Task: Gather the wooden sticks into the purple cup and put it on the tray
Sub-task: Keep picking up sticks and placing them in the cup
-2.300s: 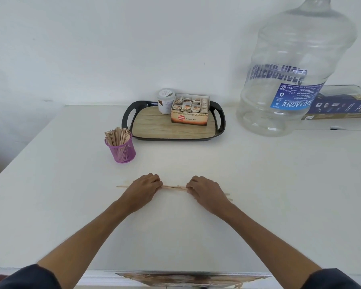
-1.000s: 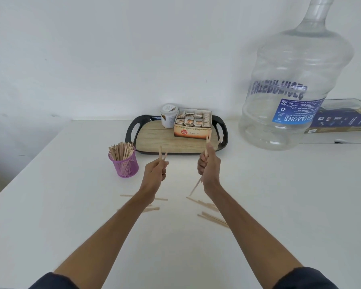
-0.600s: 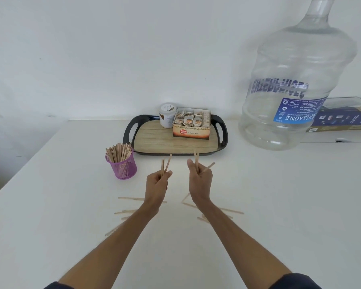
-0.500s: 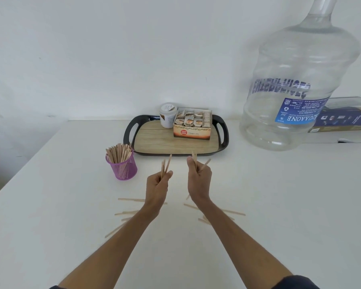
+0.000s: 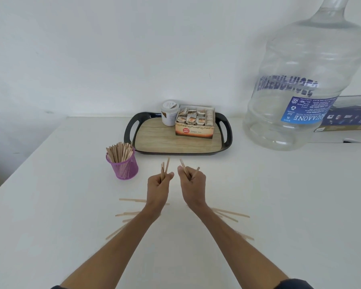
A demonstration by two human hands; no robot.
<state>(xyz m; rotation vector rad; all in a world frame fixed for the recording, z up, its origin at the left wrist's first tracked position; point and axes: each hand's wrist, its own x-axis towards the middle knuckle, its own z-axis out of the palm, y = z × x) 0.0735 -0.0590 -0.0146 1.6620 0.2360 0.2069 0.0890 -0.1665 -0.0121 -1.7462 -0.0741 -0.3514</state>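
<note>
My left hand (image 5: 157, 187) is closed around a few wooden sticks (image 5: 164, 168) that point upward. My right hand (image 5: 193, 182) grips another small bunch of sticks (image 5: 185, 166), also upright. Both hands hover above the white table, side by side, just in front of the tray (image 5: 131, 130). The purple mesh cup (image 5: 124, 168) stands to the left of my left hand, packed with upright sticks. Several loose sticks lie flat on the table beneath my wrists, some to the left (image 5: 131, 200) and some to the right (image 5: 230, 213).
The black tray with a wood-look floor carries a white jar (image 5: 169, 112) and an open tea box (image 5: 194, 124). A large clear water bottle (image 5: 306, 80) stands at the back right, with a flat blue box (image 5: 350, 119) behind it. The table's left edge runs diagonally.
Earlier both hands pressed a row of sticks on the table. They have since lifted with sticks held upright, leaving others scattered. In the last half second the hands barely moved.
</note>
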